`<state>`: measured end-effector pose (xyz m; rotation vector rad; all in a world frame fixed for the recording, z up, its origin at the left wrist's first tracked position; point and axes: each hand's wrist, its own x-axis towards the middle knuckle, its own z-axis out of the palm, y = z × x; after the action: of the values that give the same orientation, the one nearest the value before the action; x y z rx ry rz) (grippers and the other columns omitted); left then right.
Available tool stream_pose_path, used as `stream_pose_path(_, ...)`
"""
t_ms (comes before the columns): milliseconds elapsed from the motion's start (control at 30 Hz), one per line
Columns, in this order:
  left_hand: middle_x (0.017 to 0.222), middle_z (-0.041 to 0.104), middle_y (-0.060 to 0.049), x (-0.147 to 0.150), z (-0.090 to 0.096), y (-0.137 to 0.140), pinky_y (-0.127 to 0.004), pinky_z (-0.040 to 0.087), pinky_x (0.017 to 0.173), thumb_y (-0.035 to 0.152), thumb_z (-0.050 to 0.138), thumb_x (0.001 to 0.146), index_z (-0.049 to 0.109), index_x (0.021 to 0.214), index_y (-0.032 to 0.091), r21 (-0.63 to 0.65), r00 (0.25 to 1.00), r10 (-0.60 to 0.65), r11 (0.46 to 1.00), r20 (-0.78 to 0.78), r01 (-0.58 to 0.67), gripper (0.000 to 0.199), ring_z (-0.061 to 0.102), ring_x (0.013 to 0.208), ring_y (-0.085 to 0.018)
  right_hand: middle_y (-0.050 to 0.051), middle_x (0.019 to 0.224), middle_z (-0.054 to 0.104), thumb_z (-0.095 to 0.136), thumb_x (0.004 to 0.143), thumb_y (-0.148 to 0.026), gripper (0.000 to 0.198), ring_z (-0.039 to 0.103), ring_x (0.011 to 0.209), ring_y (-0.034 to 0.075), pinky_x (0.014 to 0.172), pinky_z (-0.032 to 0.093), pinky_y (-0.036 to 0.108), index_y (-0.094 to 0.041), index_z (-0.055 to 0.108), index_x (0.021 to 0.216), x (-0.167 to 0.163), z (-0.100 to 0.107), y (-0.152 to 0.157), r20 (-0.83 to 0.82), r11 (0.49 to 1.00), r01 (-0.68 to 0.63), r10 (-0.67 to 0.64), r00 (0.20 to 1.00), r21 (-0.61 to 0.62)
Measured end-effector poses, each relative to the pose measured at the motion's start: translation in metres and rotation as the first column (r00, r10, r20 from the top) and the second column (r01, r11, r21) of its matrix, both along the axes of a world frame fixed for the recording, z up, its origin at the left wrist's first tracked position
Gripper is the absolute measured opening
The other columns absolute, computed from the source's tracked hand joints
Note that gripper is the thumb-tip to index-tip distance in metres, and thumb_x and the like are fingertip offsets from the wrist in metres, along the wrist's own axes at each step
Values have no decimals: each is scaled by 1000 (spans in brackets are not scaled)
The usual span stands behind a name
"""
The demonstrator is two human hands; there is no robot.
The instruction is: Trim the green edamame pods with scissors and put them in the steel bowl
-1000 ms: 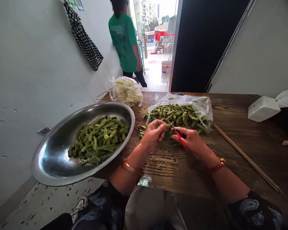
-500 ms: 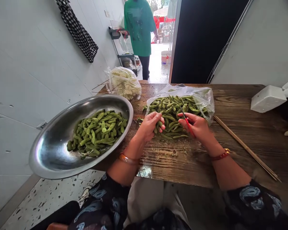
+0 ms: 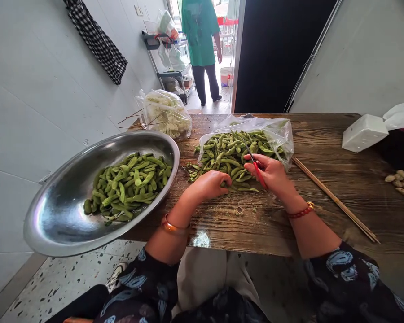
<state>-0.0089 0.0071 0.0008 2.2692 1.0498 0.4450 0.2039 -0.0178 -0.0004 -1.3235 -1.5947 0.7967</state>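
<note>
My right hand (image 3: 271, 175) is closed around red-handled scissors (image 3: 257, 169), whose dark blades point up and left over a heap of green edamame pods (image 3: 237, 152). The pods spill out of a clear plastic bag (image 3: 283, 130) lying on the table. At the near left edge of the heap is my left hand (image 3: 211, 185), back upward and fingers curled down. Whatever its fingertips hold is hidden. To the left, a wide steel basin (image 3: 57, 220) sits tilted at the table's corner, with more edamame pods (image 3: 131, 184) inside.
A bag of cauliflower (image 3: 168, 112) stands behind the basin, beside thin skewers. Wooden sticks (image 3: 335, 199) lie right on the wooden table (image 3: 309, 224). Further right are a white tissue pack (image 3: 365, 133) and peanuts (image 3: 402, 183). A person in green (image 3: 200, 40) stands near the doorway by a shelf cart (image 3: 170, 74).
My left hand has turned palm down and lowered toward the heap; the pods seen in it before no longer show. My right hand keeps the scissors. The view has shifted slightly.
</note>
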Motion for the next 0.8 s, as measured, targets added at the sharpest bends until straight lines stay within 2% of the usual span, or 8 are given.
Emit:
stream_pose_path(200,73,65,-2,6,2,-4,-23,39,62,15,63,70,71,77,20,85,984,31,996,-176,-16,12,55,67,-15,-3,59,46,64,76,-57,55,38,54,10,49,31,23,-15,67,112,-1,0,-1,13,1000,3,-3,1000,10)
stream_pose_path(267,77,66,-3,7,2,-3,-25,42,68,16,61,73,70,79,18,97,992,35,995,-117,-23,11,57,72,-15,-3,59,47,64,76,-56,55,38,54,10,49,31,23,-14,68,111,-1,1,-1,7,1000,8,-8,1000,4)
stream_pose_path(333,79,66,-4,6,4,-2,-25,43,73,15,61,74,69,77,16,96,997,62,993,52,-67,8,57,76,-15,-3,59,46,64,77,-57,55,38,54,11,48,30,23,-14,68,111,-1,1,-2,4,1000,3,-3,1000,3)
stream_pose_path(400,75,64,-3,5,6,-2,-24,43,66,18,62,76,68,78,15,1,965,121,992,233,-125,7,56,69,-13,-3,58,45,64,77,-57,55,38,53,11,48,30,23,-15,67,112,-1,2,-2,9,1000,-3,3,1000,5)
stream_pose_path(467,63,59,0,4,10,-3,-21,36,52,26,62,79,66,84,14,-207,911,211,968,354,-144,14,50,54,-9,-4,58,45,64,77,-56,54,37,53,10,48,30,23,-15,67,113,-1,1,-2,22,1000,-21,21,1000,6)
stream_pose_path(567,61,57,2,3,13,-5,-18,23,39,38,64,79,61,90,14,-503,807,341,862,483,-64,26,42,42,-5,-4,59,45,63,78,-53,54,35,54,10,49,29,24,-15,66,115,-2,0,-3,49,997,-74,74,996,10)
stream_pose_path(700,71,61,0,4,12,-5,-16,24,36,39,74,70,60,93,13,-624,641,470,781,607,18,37,43,43,-3,-3,63,49,63,79,-52,55,38,57,10,52,33,24,-13,65,117,-4,0,-5,92,989,-149,147,985,16)
stream_pose_path(800,70,62,0,6,12,-6,-15,24,35,39,77,68,61,91,12,-637,604,492,770,627,34,39,42,41,-2,-2,63,52,63,78,-52,55,40,57,11,54,36,24,-12,66,116,-6,-1,-6,121,983,-184,181,976,9)
